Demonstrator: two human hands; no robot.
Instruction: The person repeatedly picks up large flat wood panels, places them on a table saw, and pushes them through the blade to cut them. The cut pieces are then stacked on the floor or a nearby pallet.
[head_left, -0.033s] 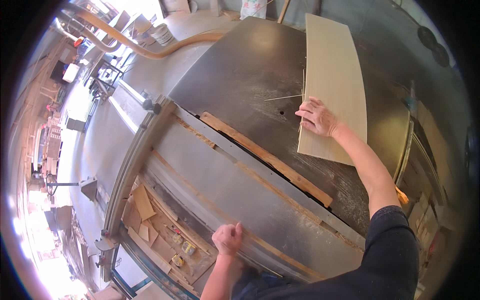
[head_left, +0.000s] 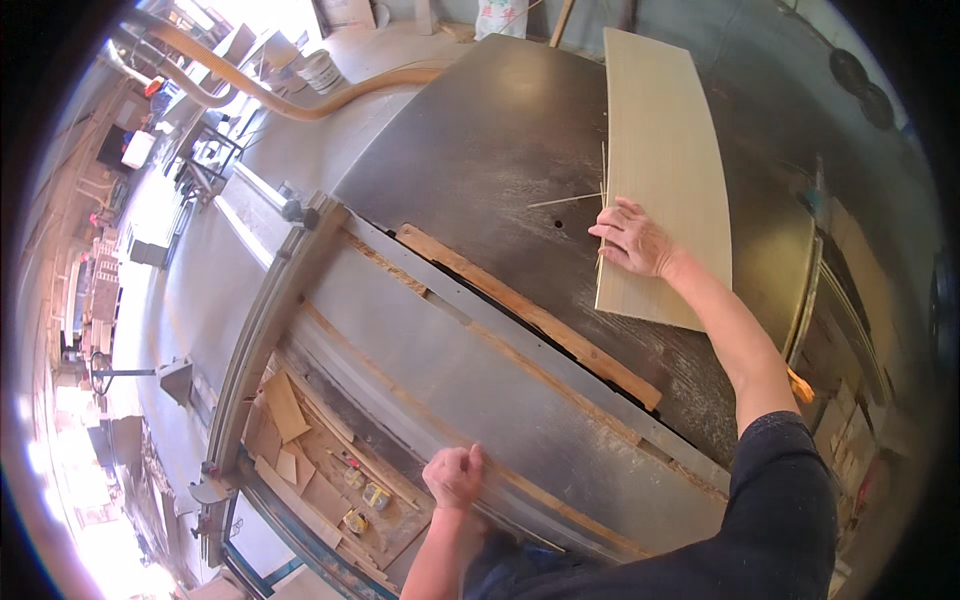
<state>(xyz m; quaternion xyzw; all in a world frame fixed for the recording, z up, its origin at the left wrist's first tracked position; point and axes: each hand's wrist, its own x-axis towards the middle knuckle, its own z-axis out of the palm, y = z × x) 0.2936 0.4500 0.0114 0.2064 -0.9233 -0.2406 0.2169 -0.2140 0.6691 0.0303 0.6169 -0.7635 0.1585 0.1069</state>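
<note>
Pale board (head_left: 665,140) lies lengthwise on dark machine table (head_left: 440,150), far right. Right hand (head_left: 637,238) on board's near part, half curled, fingertips at its left edge beside thin slivers (head_left: 604,165); firm grip or mere rest, cannot tell. Left hand (head_left: 455,477) near, well apart from board, curled in loose fist, nothing seen in it.

Board (head_left: 668,140) — smooth, matt wood; tabletop (head_left: 460,140) — scuffed, glossy metal; matt cloth sleeve (head_left: 785,475)

Room between wooden strip (head_left: 530,314) and panel (head_left: 665,150)
</note>
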